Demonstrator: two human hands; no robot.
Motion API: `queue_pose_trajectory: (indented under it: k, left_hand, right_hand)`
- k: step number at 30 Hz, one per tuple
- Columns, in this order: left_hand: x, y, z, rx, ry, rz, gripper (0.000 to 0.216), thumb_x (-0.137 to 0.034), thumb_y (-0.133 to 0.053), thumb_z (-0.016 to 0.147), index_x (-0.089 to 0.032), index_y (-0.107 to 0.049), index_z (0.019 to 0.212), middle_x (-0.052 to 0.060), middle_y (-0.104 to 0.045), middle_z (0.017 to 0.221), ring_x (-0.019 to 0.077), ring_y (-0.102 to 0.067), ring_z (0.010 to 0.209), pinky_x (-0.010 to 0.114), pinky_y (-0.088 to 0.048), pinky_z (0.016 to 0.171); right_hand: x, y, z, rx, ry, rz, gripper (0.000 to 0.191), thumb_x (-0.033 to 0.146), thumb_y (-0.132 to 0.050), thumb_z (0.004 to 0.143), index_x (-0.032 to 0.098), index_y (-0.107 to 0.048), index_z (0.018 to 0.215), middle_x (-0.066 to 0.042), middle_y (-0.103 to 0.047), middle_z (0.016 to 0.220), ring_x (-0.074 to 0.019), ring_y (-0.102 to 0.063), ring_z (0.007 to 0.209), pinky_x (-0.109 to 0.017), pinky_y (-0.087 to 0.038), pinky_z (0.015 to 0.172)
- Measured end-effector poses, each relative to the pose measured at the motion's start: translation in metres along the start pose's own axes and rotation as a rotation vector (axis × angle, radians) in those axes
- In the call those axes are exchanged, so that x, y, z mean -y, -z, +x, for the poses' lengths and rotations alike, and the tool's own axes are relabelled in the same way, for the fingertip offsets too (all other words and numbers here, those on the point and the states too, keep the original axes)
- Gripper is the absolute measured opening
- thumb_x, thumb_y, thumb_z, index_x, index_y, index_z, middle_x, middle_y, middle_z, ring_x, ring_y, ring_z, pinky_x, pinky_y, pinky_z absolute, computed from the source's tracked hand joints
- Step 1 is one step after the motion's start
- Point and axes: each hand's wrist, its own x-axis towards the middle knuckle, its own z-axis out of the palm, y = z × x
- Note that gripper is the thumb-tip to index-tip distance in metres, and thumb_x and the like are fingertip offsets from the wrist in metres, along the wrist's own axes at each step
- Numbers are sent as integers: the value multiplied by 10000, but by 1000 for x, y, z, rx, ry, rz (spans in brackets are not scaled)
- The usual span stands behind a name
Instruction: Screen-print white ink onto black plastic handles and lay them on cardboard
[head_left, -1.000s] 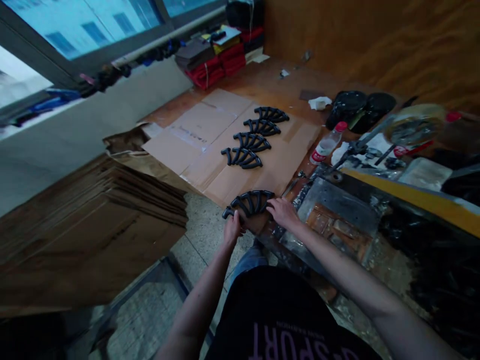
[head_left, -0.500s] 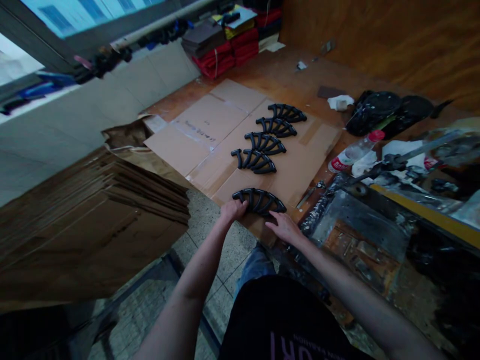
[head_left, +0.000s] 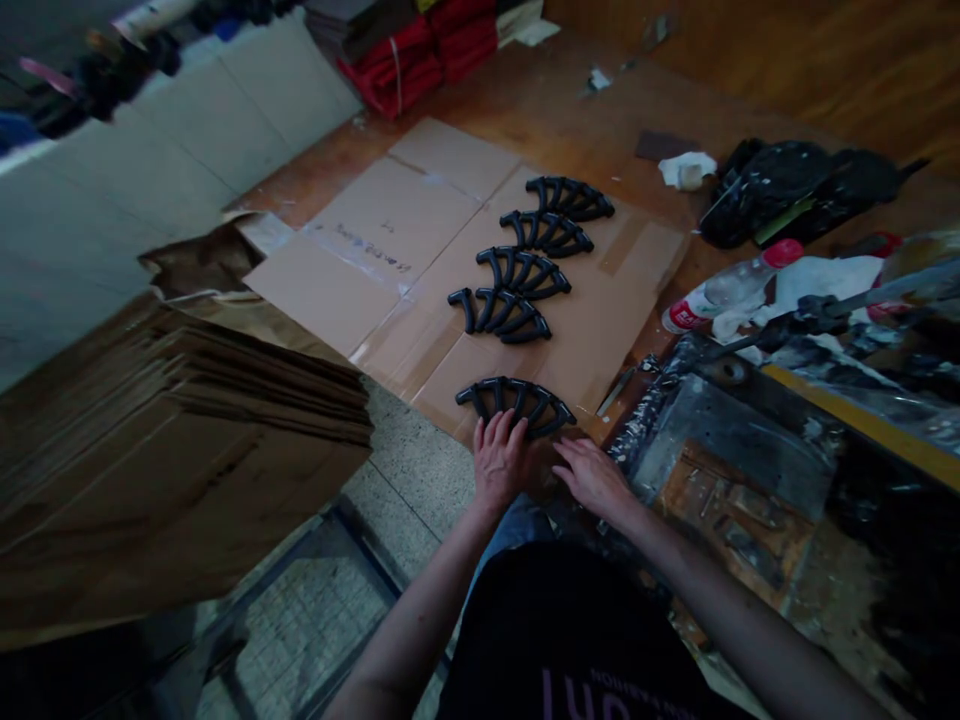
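A fan-shaped row of black T-shaped pieces [head_left: 517, 395], glossy and handle-like, lies on a flattened cardboard sheet [head_left: 375, 240] close to its near edge. My left hand [head_left: 500, 462] is at the lower side of this row, fingers stretched out over the lower ends of the pieces; whether they press on them I cannot tell. Just right of the row, my right hand [head_left: 596, 478] is low over the board's edge with its fingers extended and nothing in them. Farther up the cardboard lie several similar fanned rows of black pieces [head_left: 525, 272], one behind another.
Stacked cardboard [head_left: 247, 430] stands at the left, beyond a floor gap. To the right are a red-capped bottle [head_left: 720, 285], a paint-spattered metal frame [head_left: 667, 390] and black paint-stained items [head_left: 795, 190]. Red bundles [head_left: 420, 60] sit at the back.
My left hand has let go of the row's left end and moved right to its lower middle, fingers spreading. My right hand has shifted slightly right and down. The camera view has tilted downward.
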Motion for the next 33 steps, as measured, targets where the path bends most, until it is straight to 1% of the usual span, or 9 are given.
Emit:
queue_pose_trajectory:
  k: [2,5,10,15,19,26,30,33]
  left_hand:
    - [-6,-6,3,14,-6,-3,421,-410,-526,886,-231,-567,1265,121,-535,1359,297,-420,1311,535,-190,1149]
    - [-9,-9,9,24,10,10,432,-436,-543,870,-234,-586,1249,126,-527,1369,319,-394,1331,572,-165,1149]
    - [-5,-11,13,51,-7,-4,460,-422,-532,877,-238,-545,1298,118,-515,1393,313,-391,1340,597,-111,1156]
    - [-2,-13,13,38,-7,-17,462,-446,-531,878,-246,-548,1294,107,-513,1399,303,-391,1342,614,-34,1158]
    - [1,-14,13,39,-8,-18,478,-446,-545,869,-249,-541,1304,103,-494,1419,309,-366,1359,620,-33,1157]
    - [5,-14,14,48,38,-16,518,-483,-585,830,-245,-560,1289,110,-463,1445,347,-332,1374,646,-18,1146]
    - [3,-12,17,52,54,4,536,-517,-597,809,-239,-581,1267,103,-459,1449,375,-275,1397,654,-44,1139]
    - [2,-11,19,72,66,38,547,-535,-603,797,-241,-583,1257,91,-474,1438,381,-265,1400,653,-80,1136]
  right_hand:
    - [-1,-1,0,-4,4,7,392,272,-527,895,116,-612,1244,-134,-599,1291,-258,-523,1197,-389,-415,1029]
    - [-5,-6,0,-16,16,0,366,263,-516,893,135,-635,1215,-129,-606,1282,-259,-526,1189,-404,-420,1025]
    - [-9,-16,0,-37,11,-19,368,262,-493,894,143,-640,1210,-115,-605,1288,-264,-517,1186,-406,-435,1007]
    - [-7,-15,2,-30,-5,-35,347,266,-490,899,151,-666,1175,-101,-626,1261,-269,-526,1152,-403,-453,982]
    - [-6,-13,4,-17,1,-54,333,252,-475,905,143,-685,1139,-104,-631,1252,-272,-536,1123,-404,-464,967]
    - [-9,-18,4,-40,7,-44,316,269,-472,909,180,-697,1114,-84,-635,1249,-269,-536,1118,-404,-472,951]
    - [-7,-17,4,-46,-13,-54,312,263,-467,910,185,-698,1105,-74,-637,1247,-260,-532,1110,-399,-469,948]
    - [-7,-19,4,-55,-17,-43,304,256,-471,909,190,-697,1101,-63,-647,1231,-244,-531,1105,-379,-464,950]
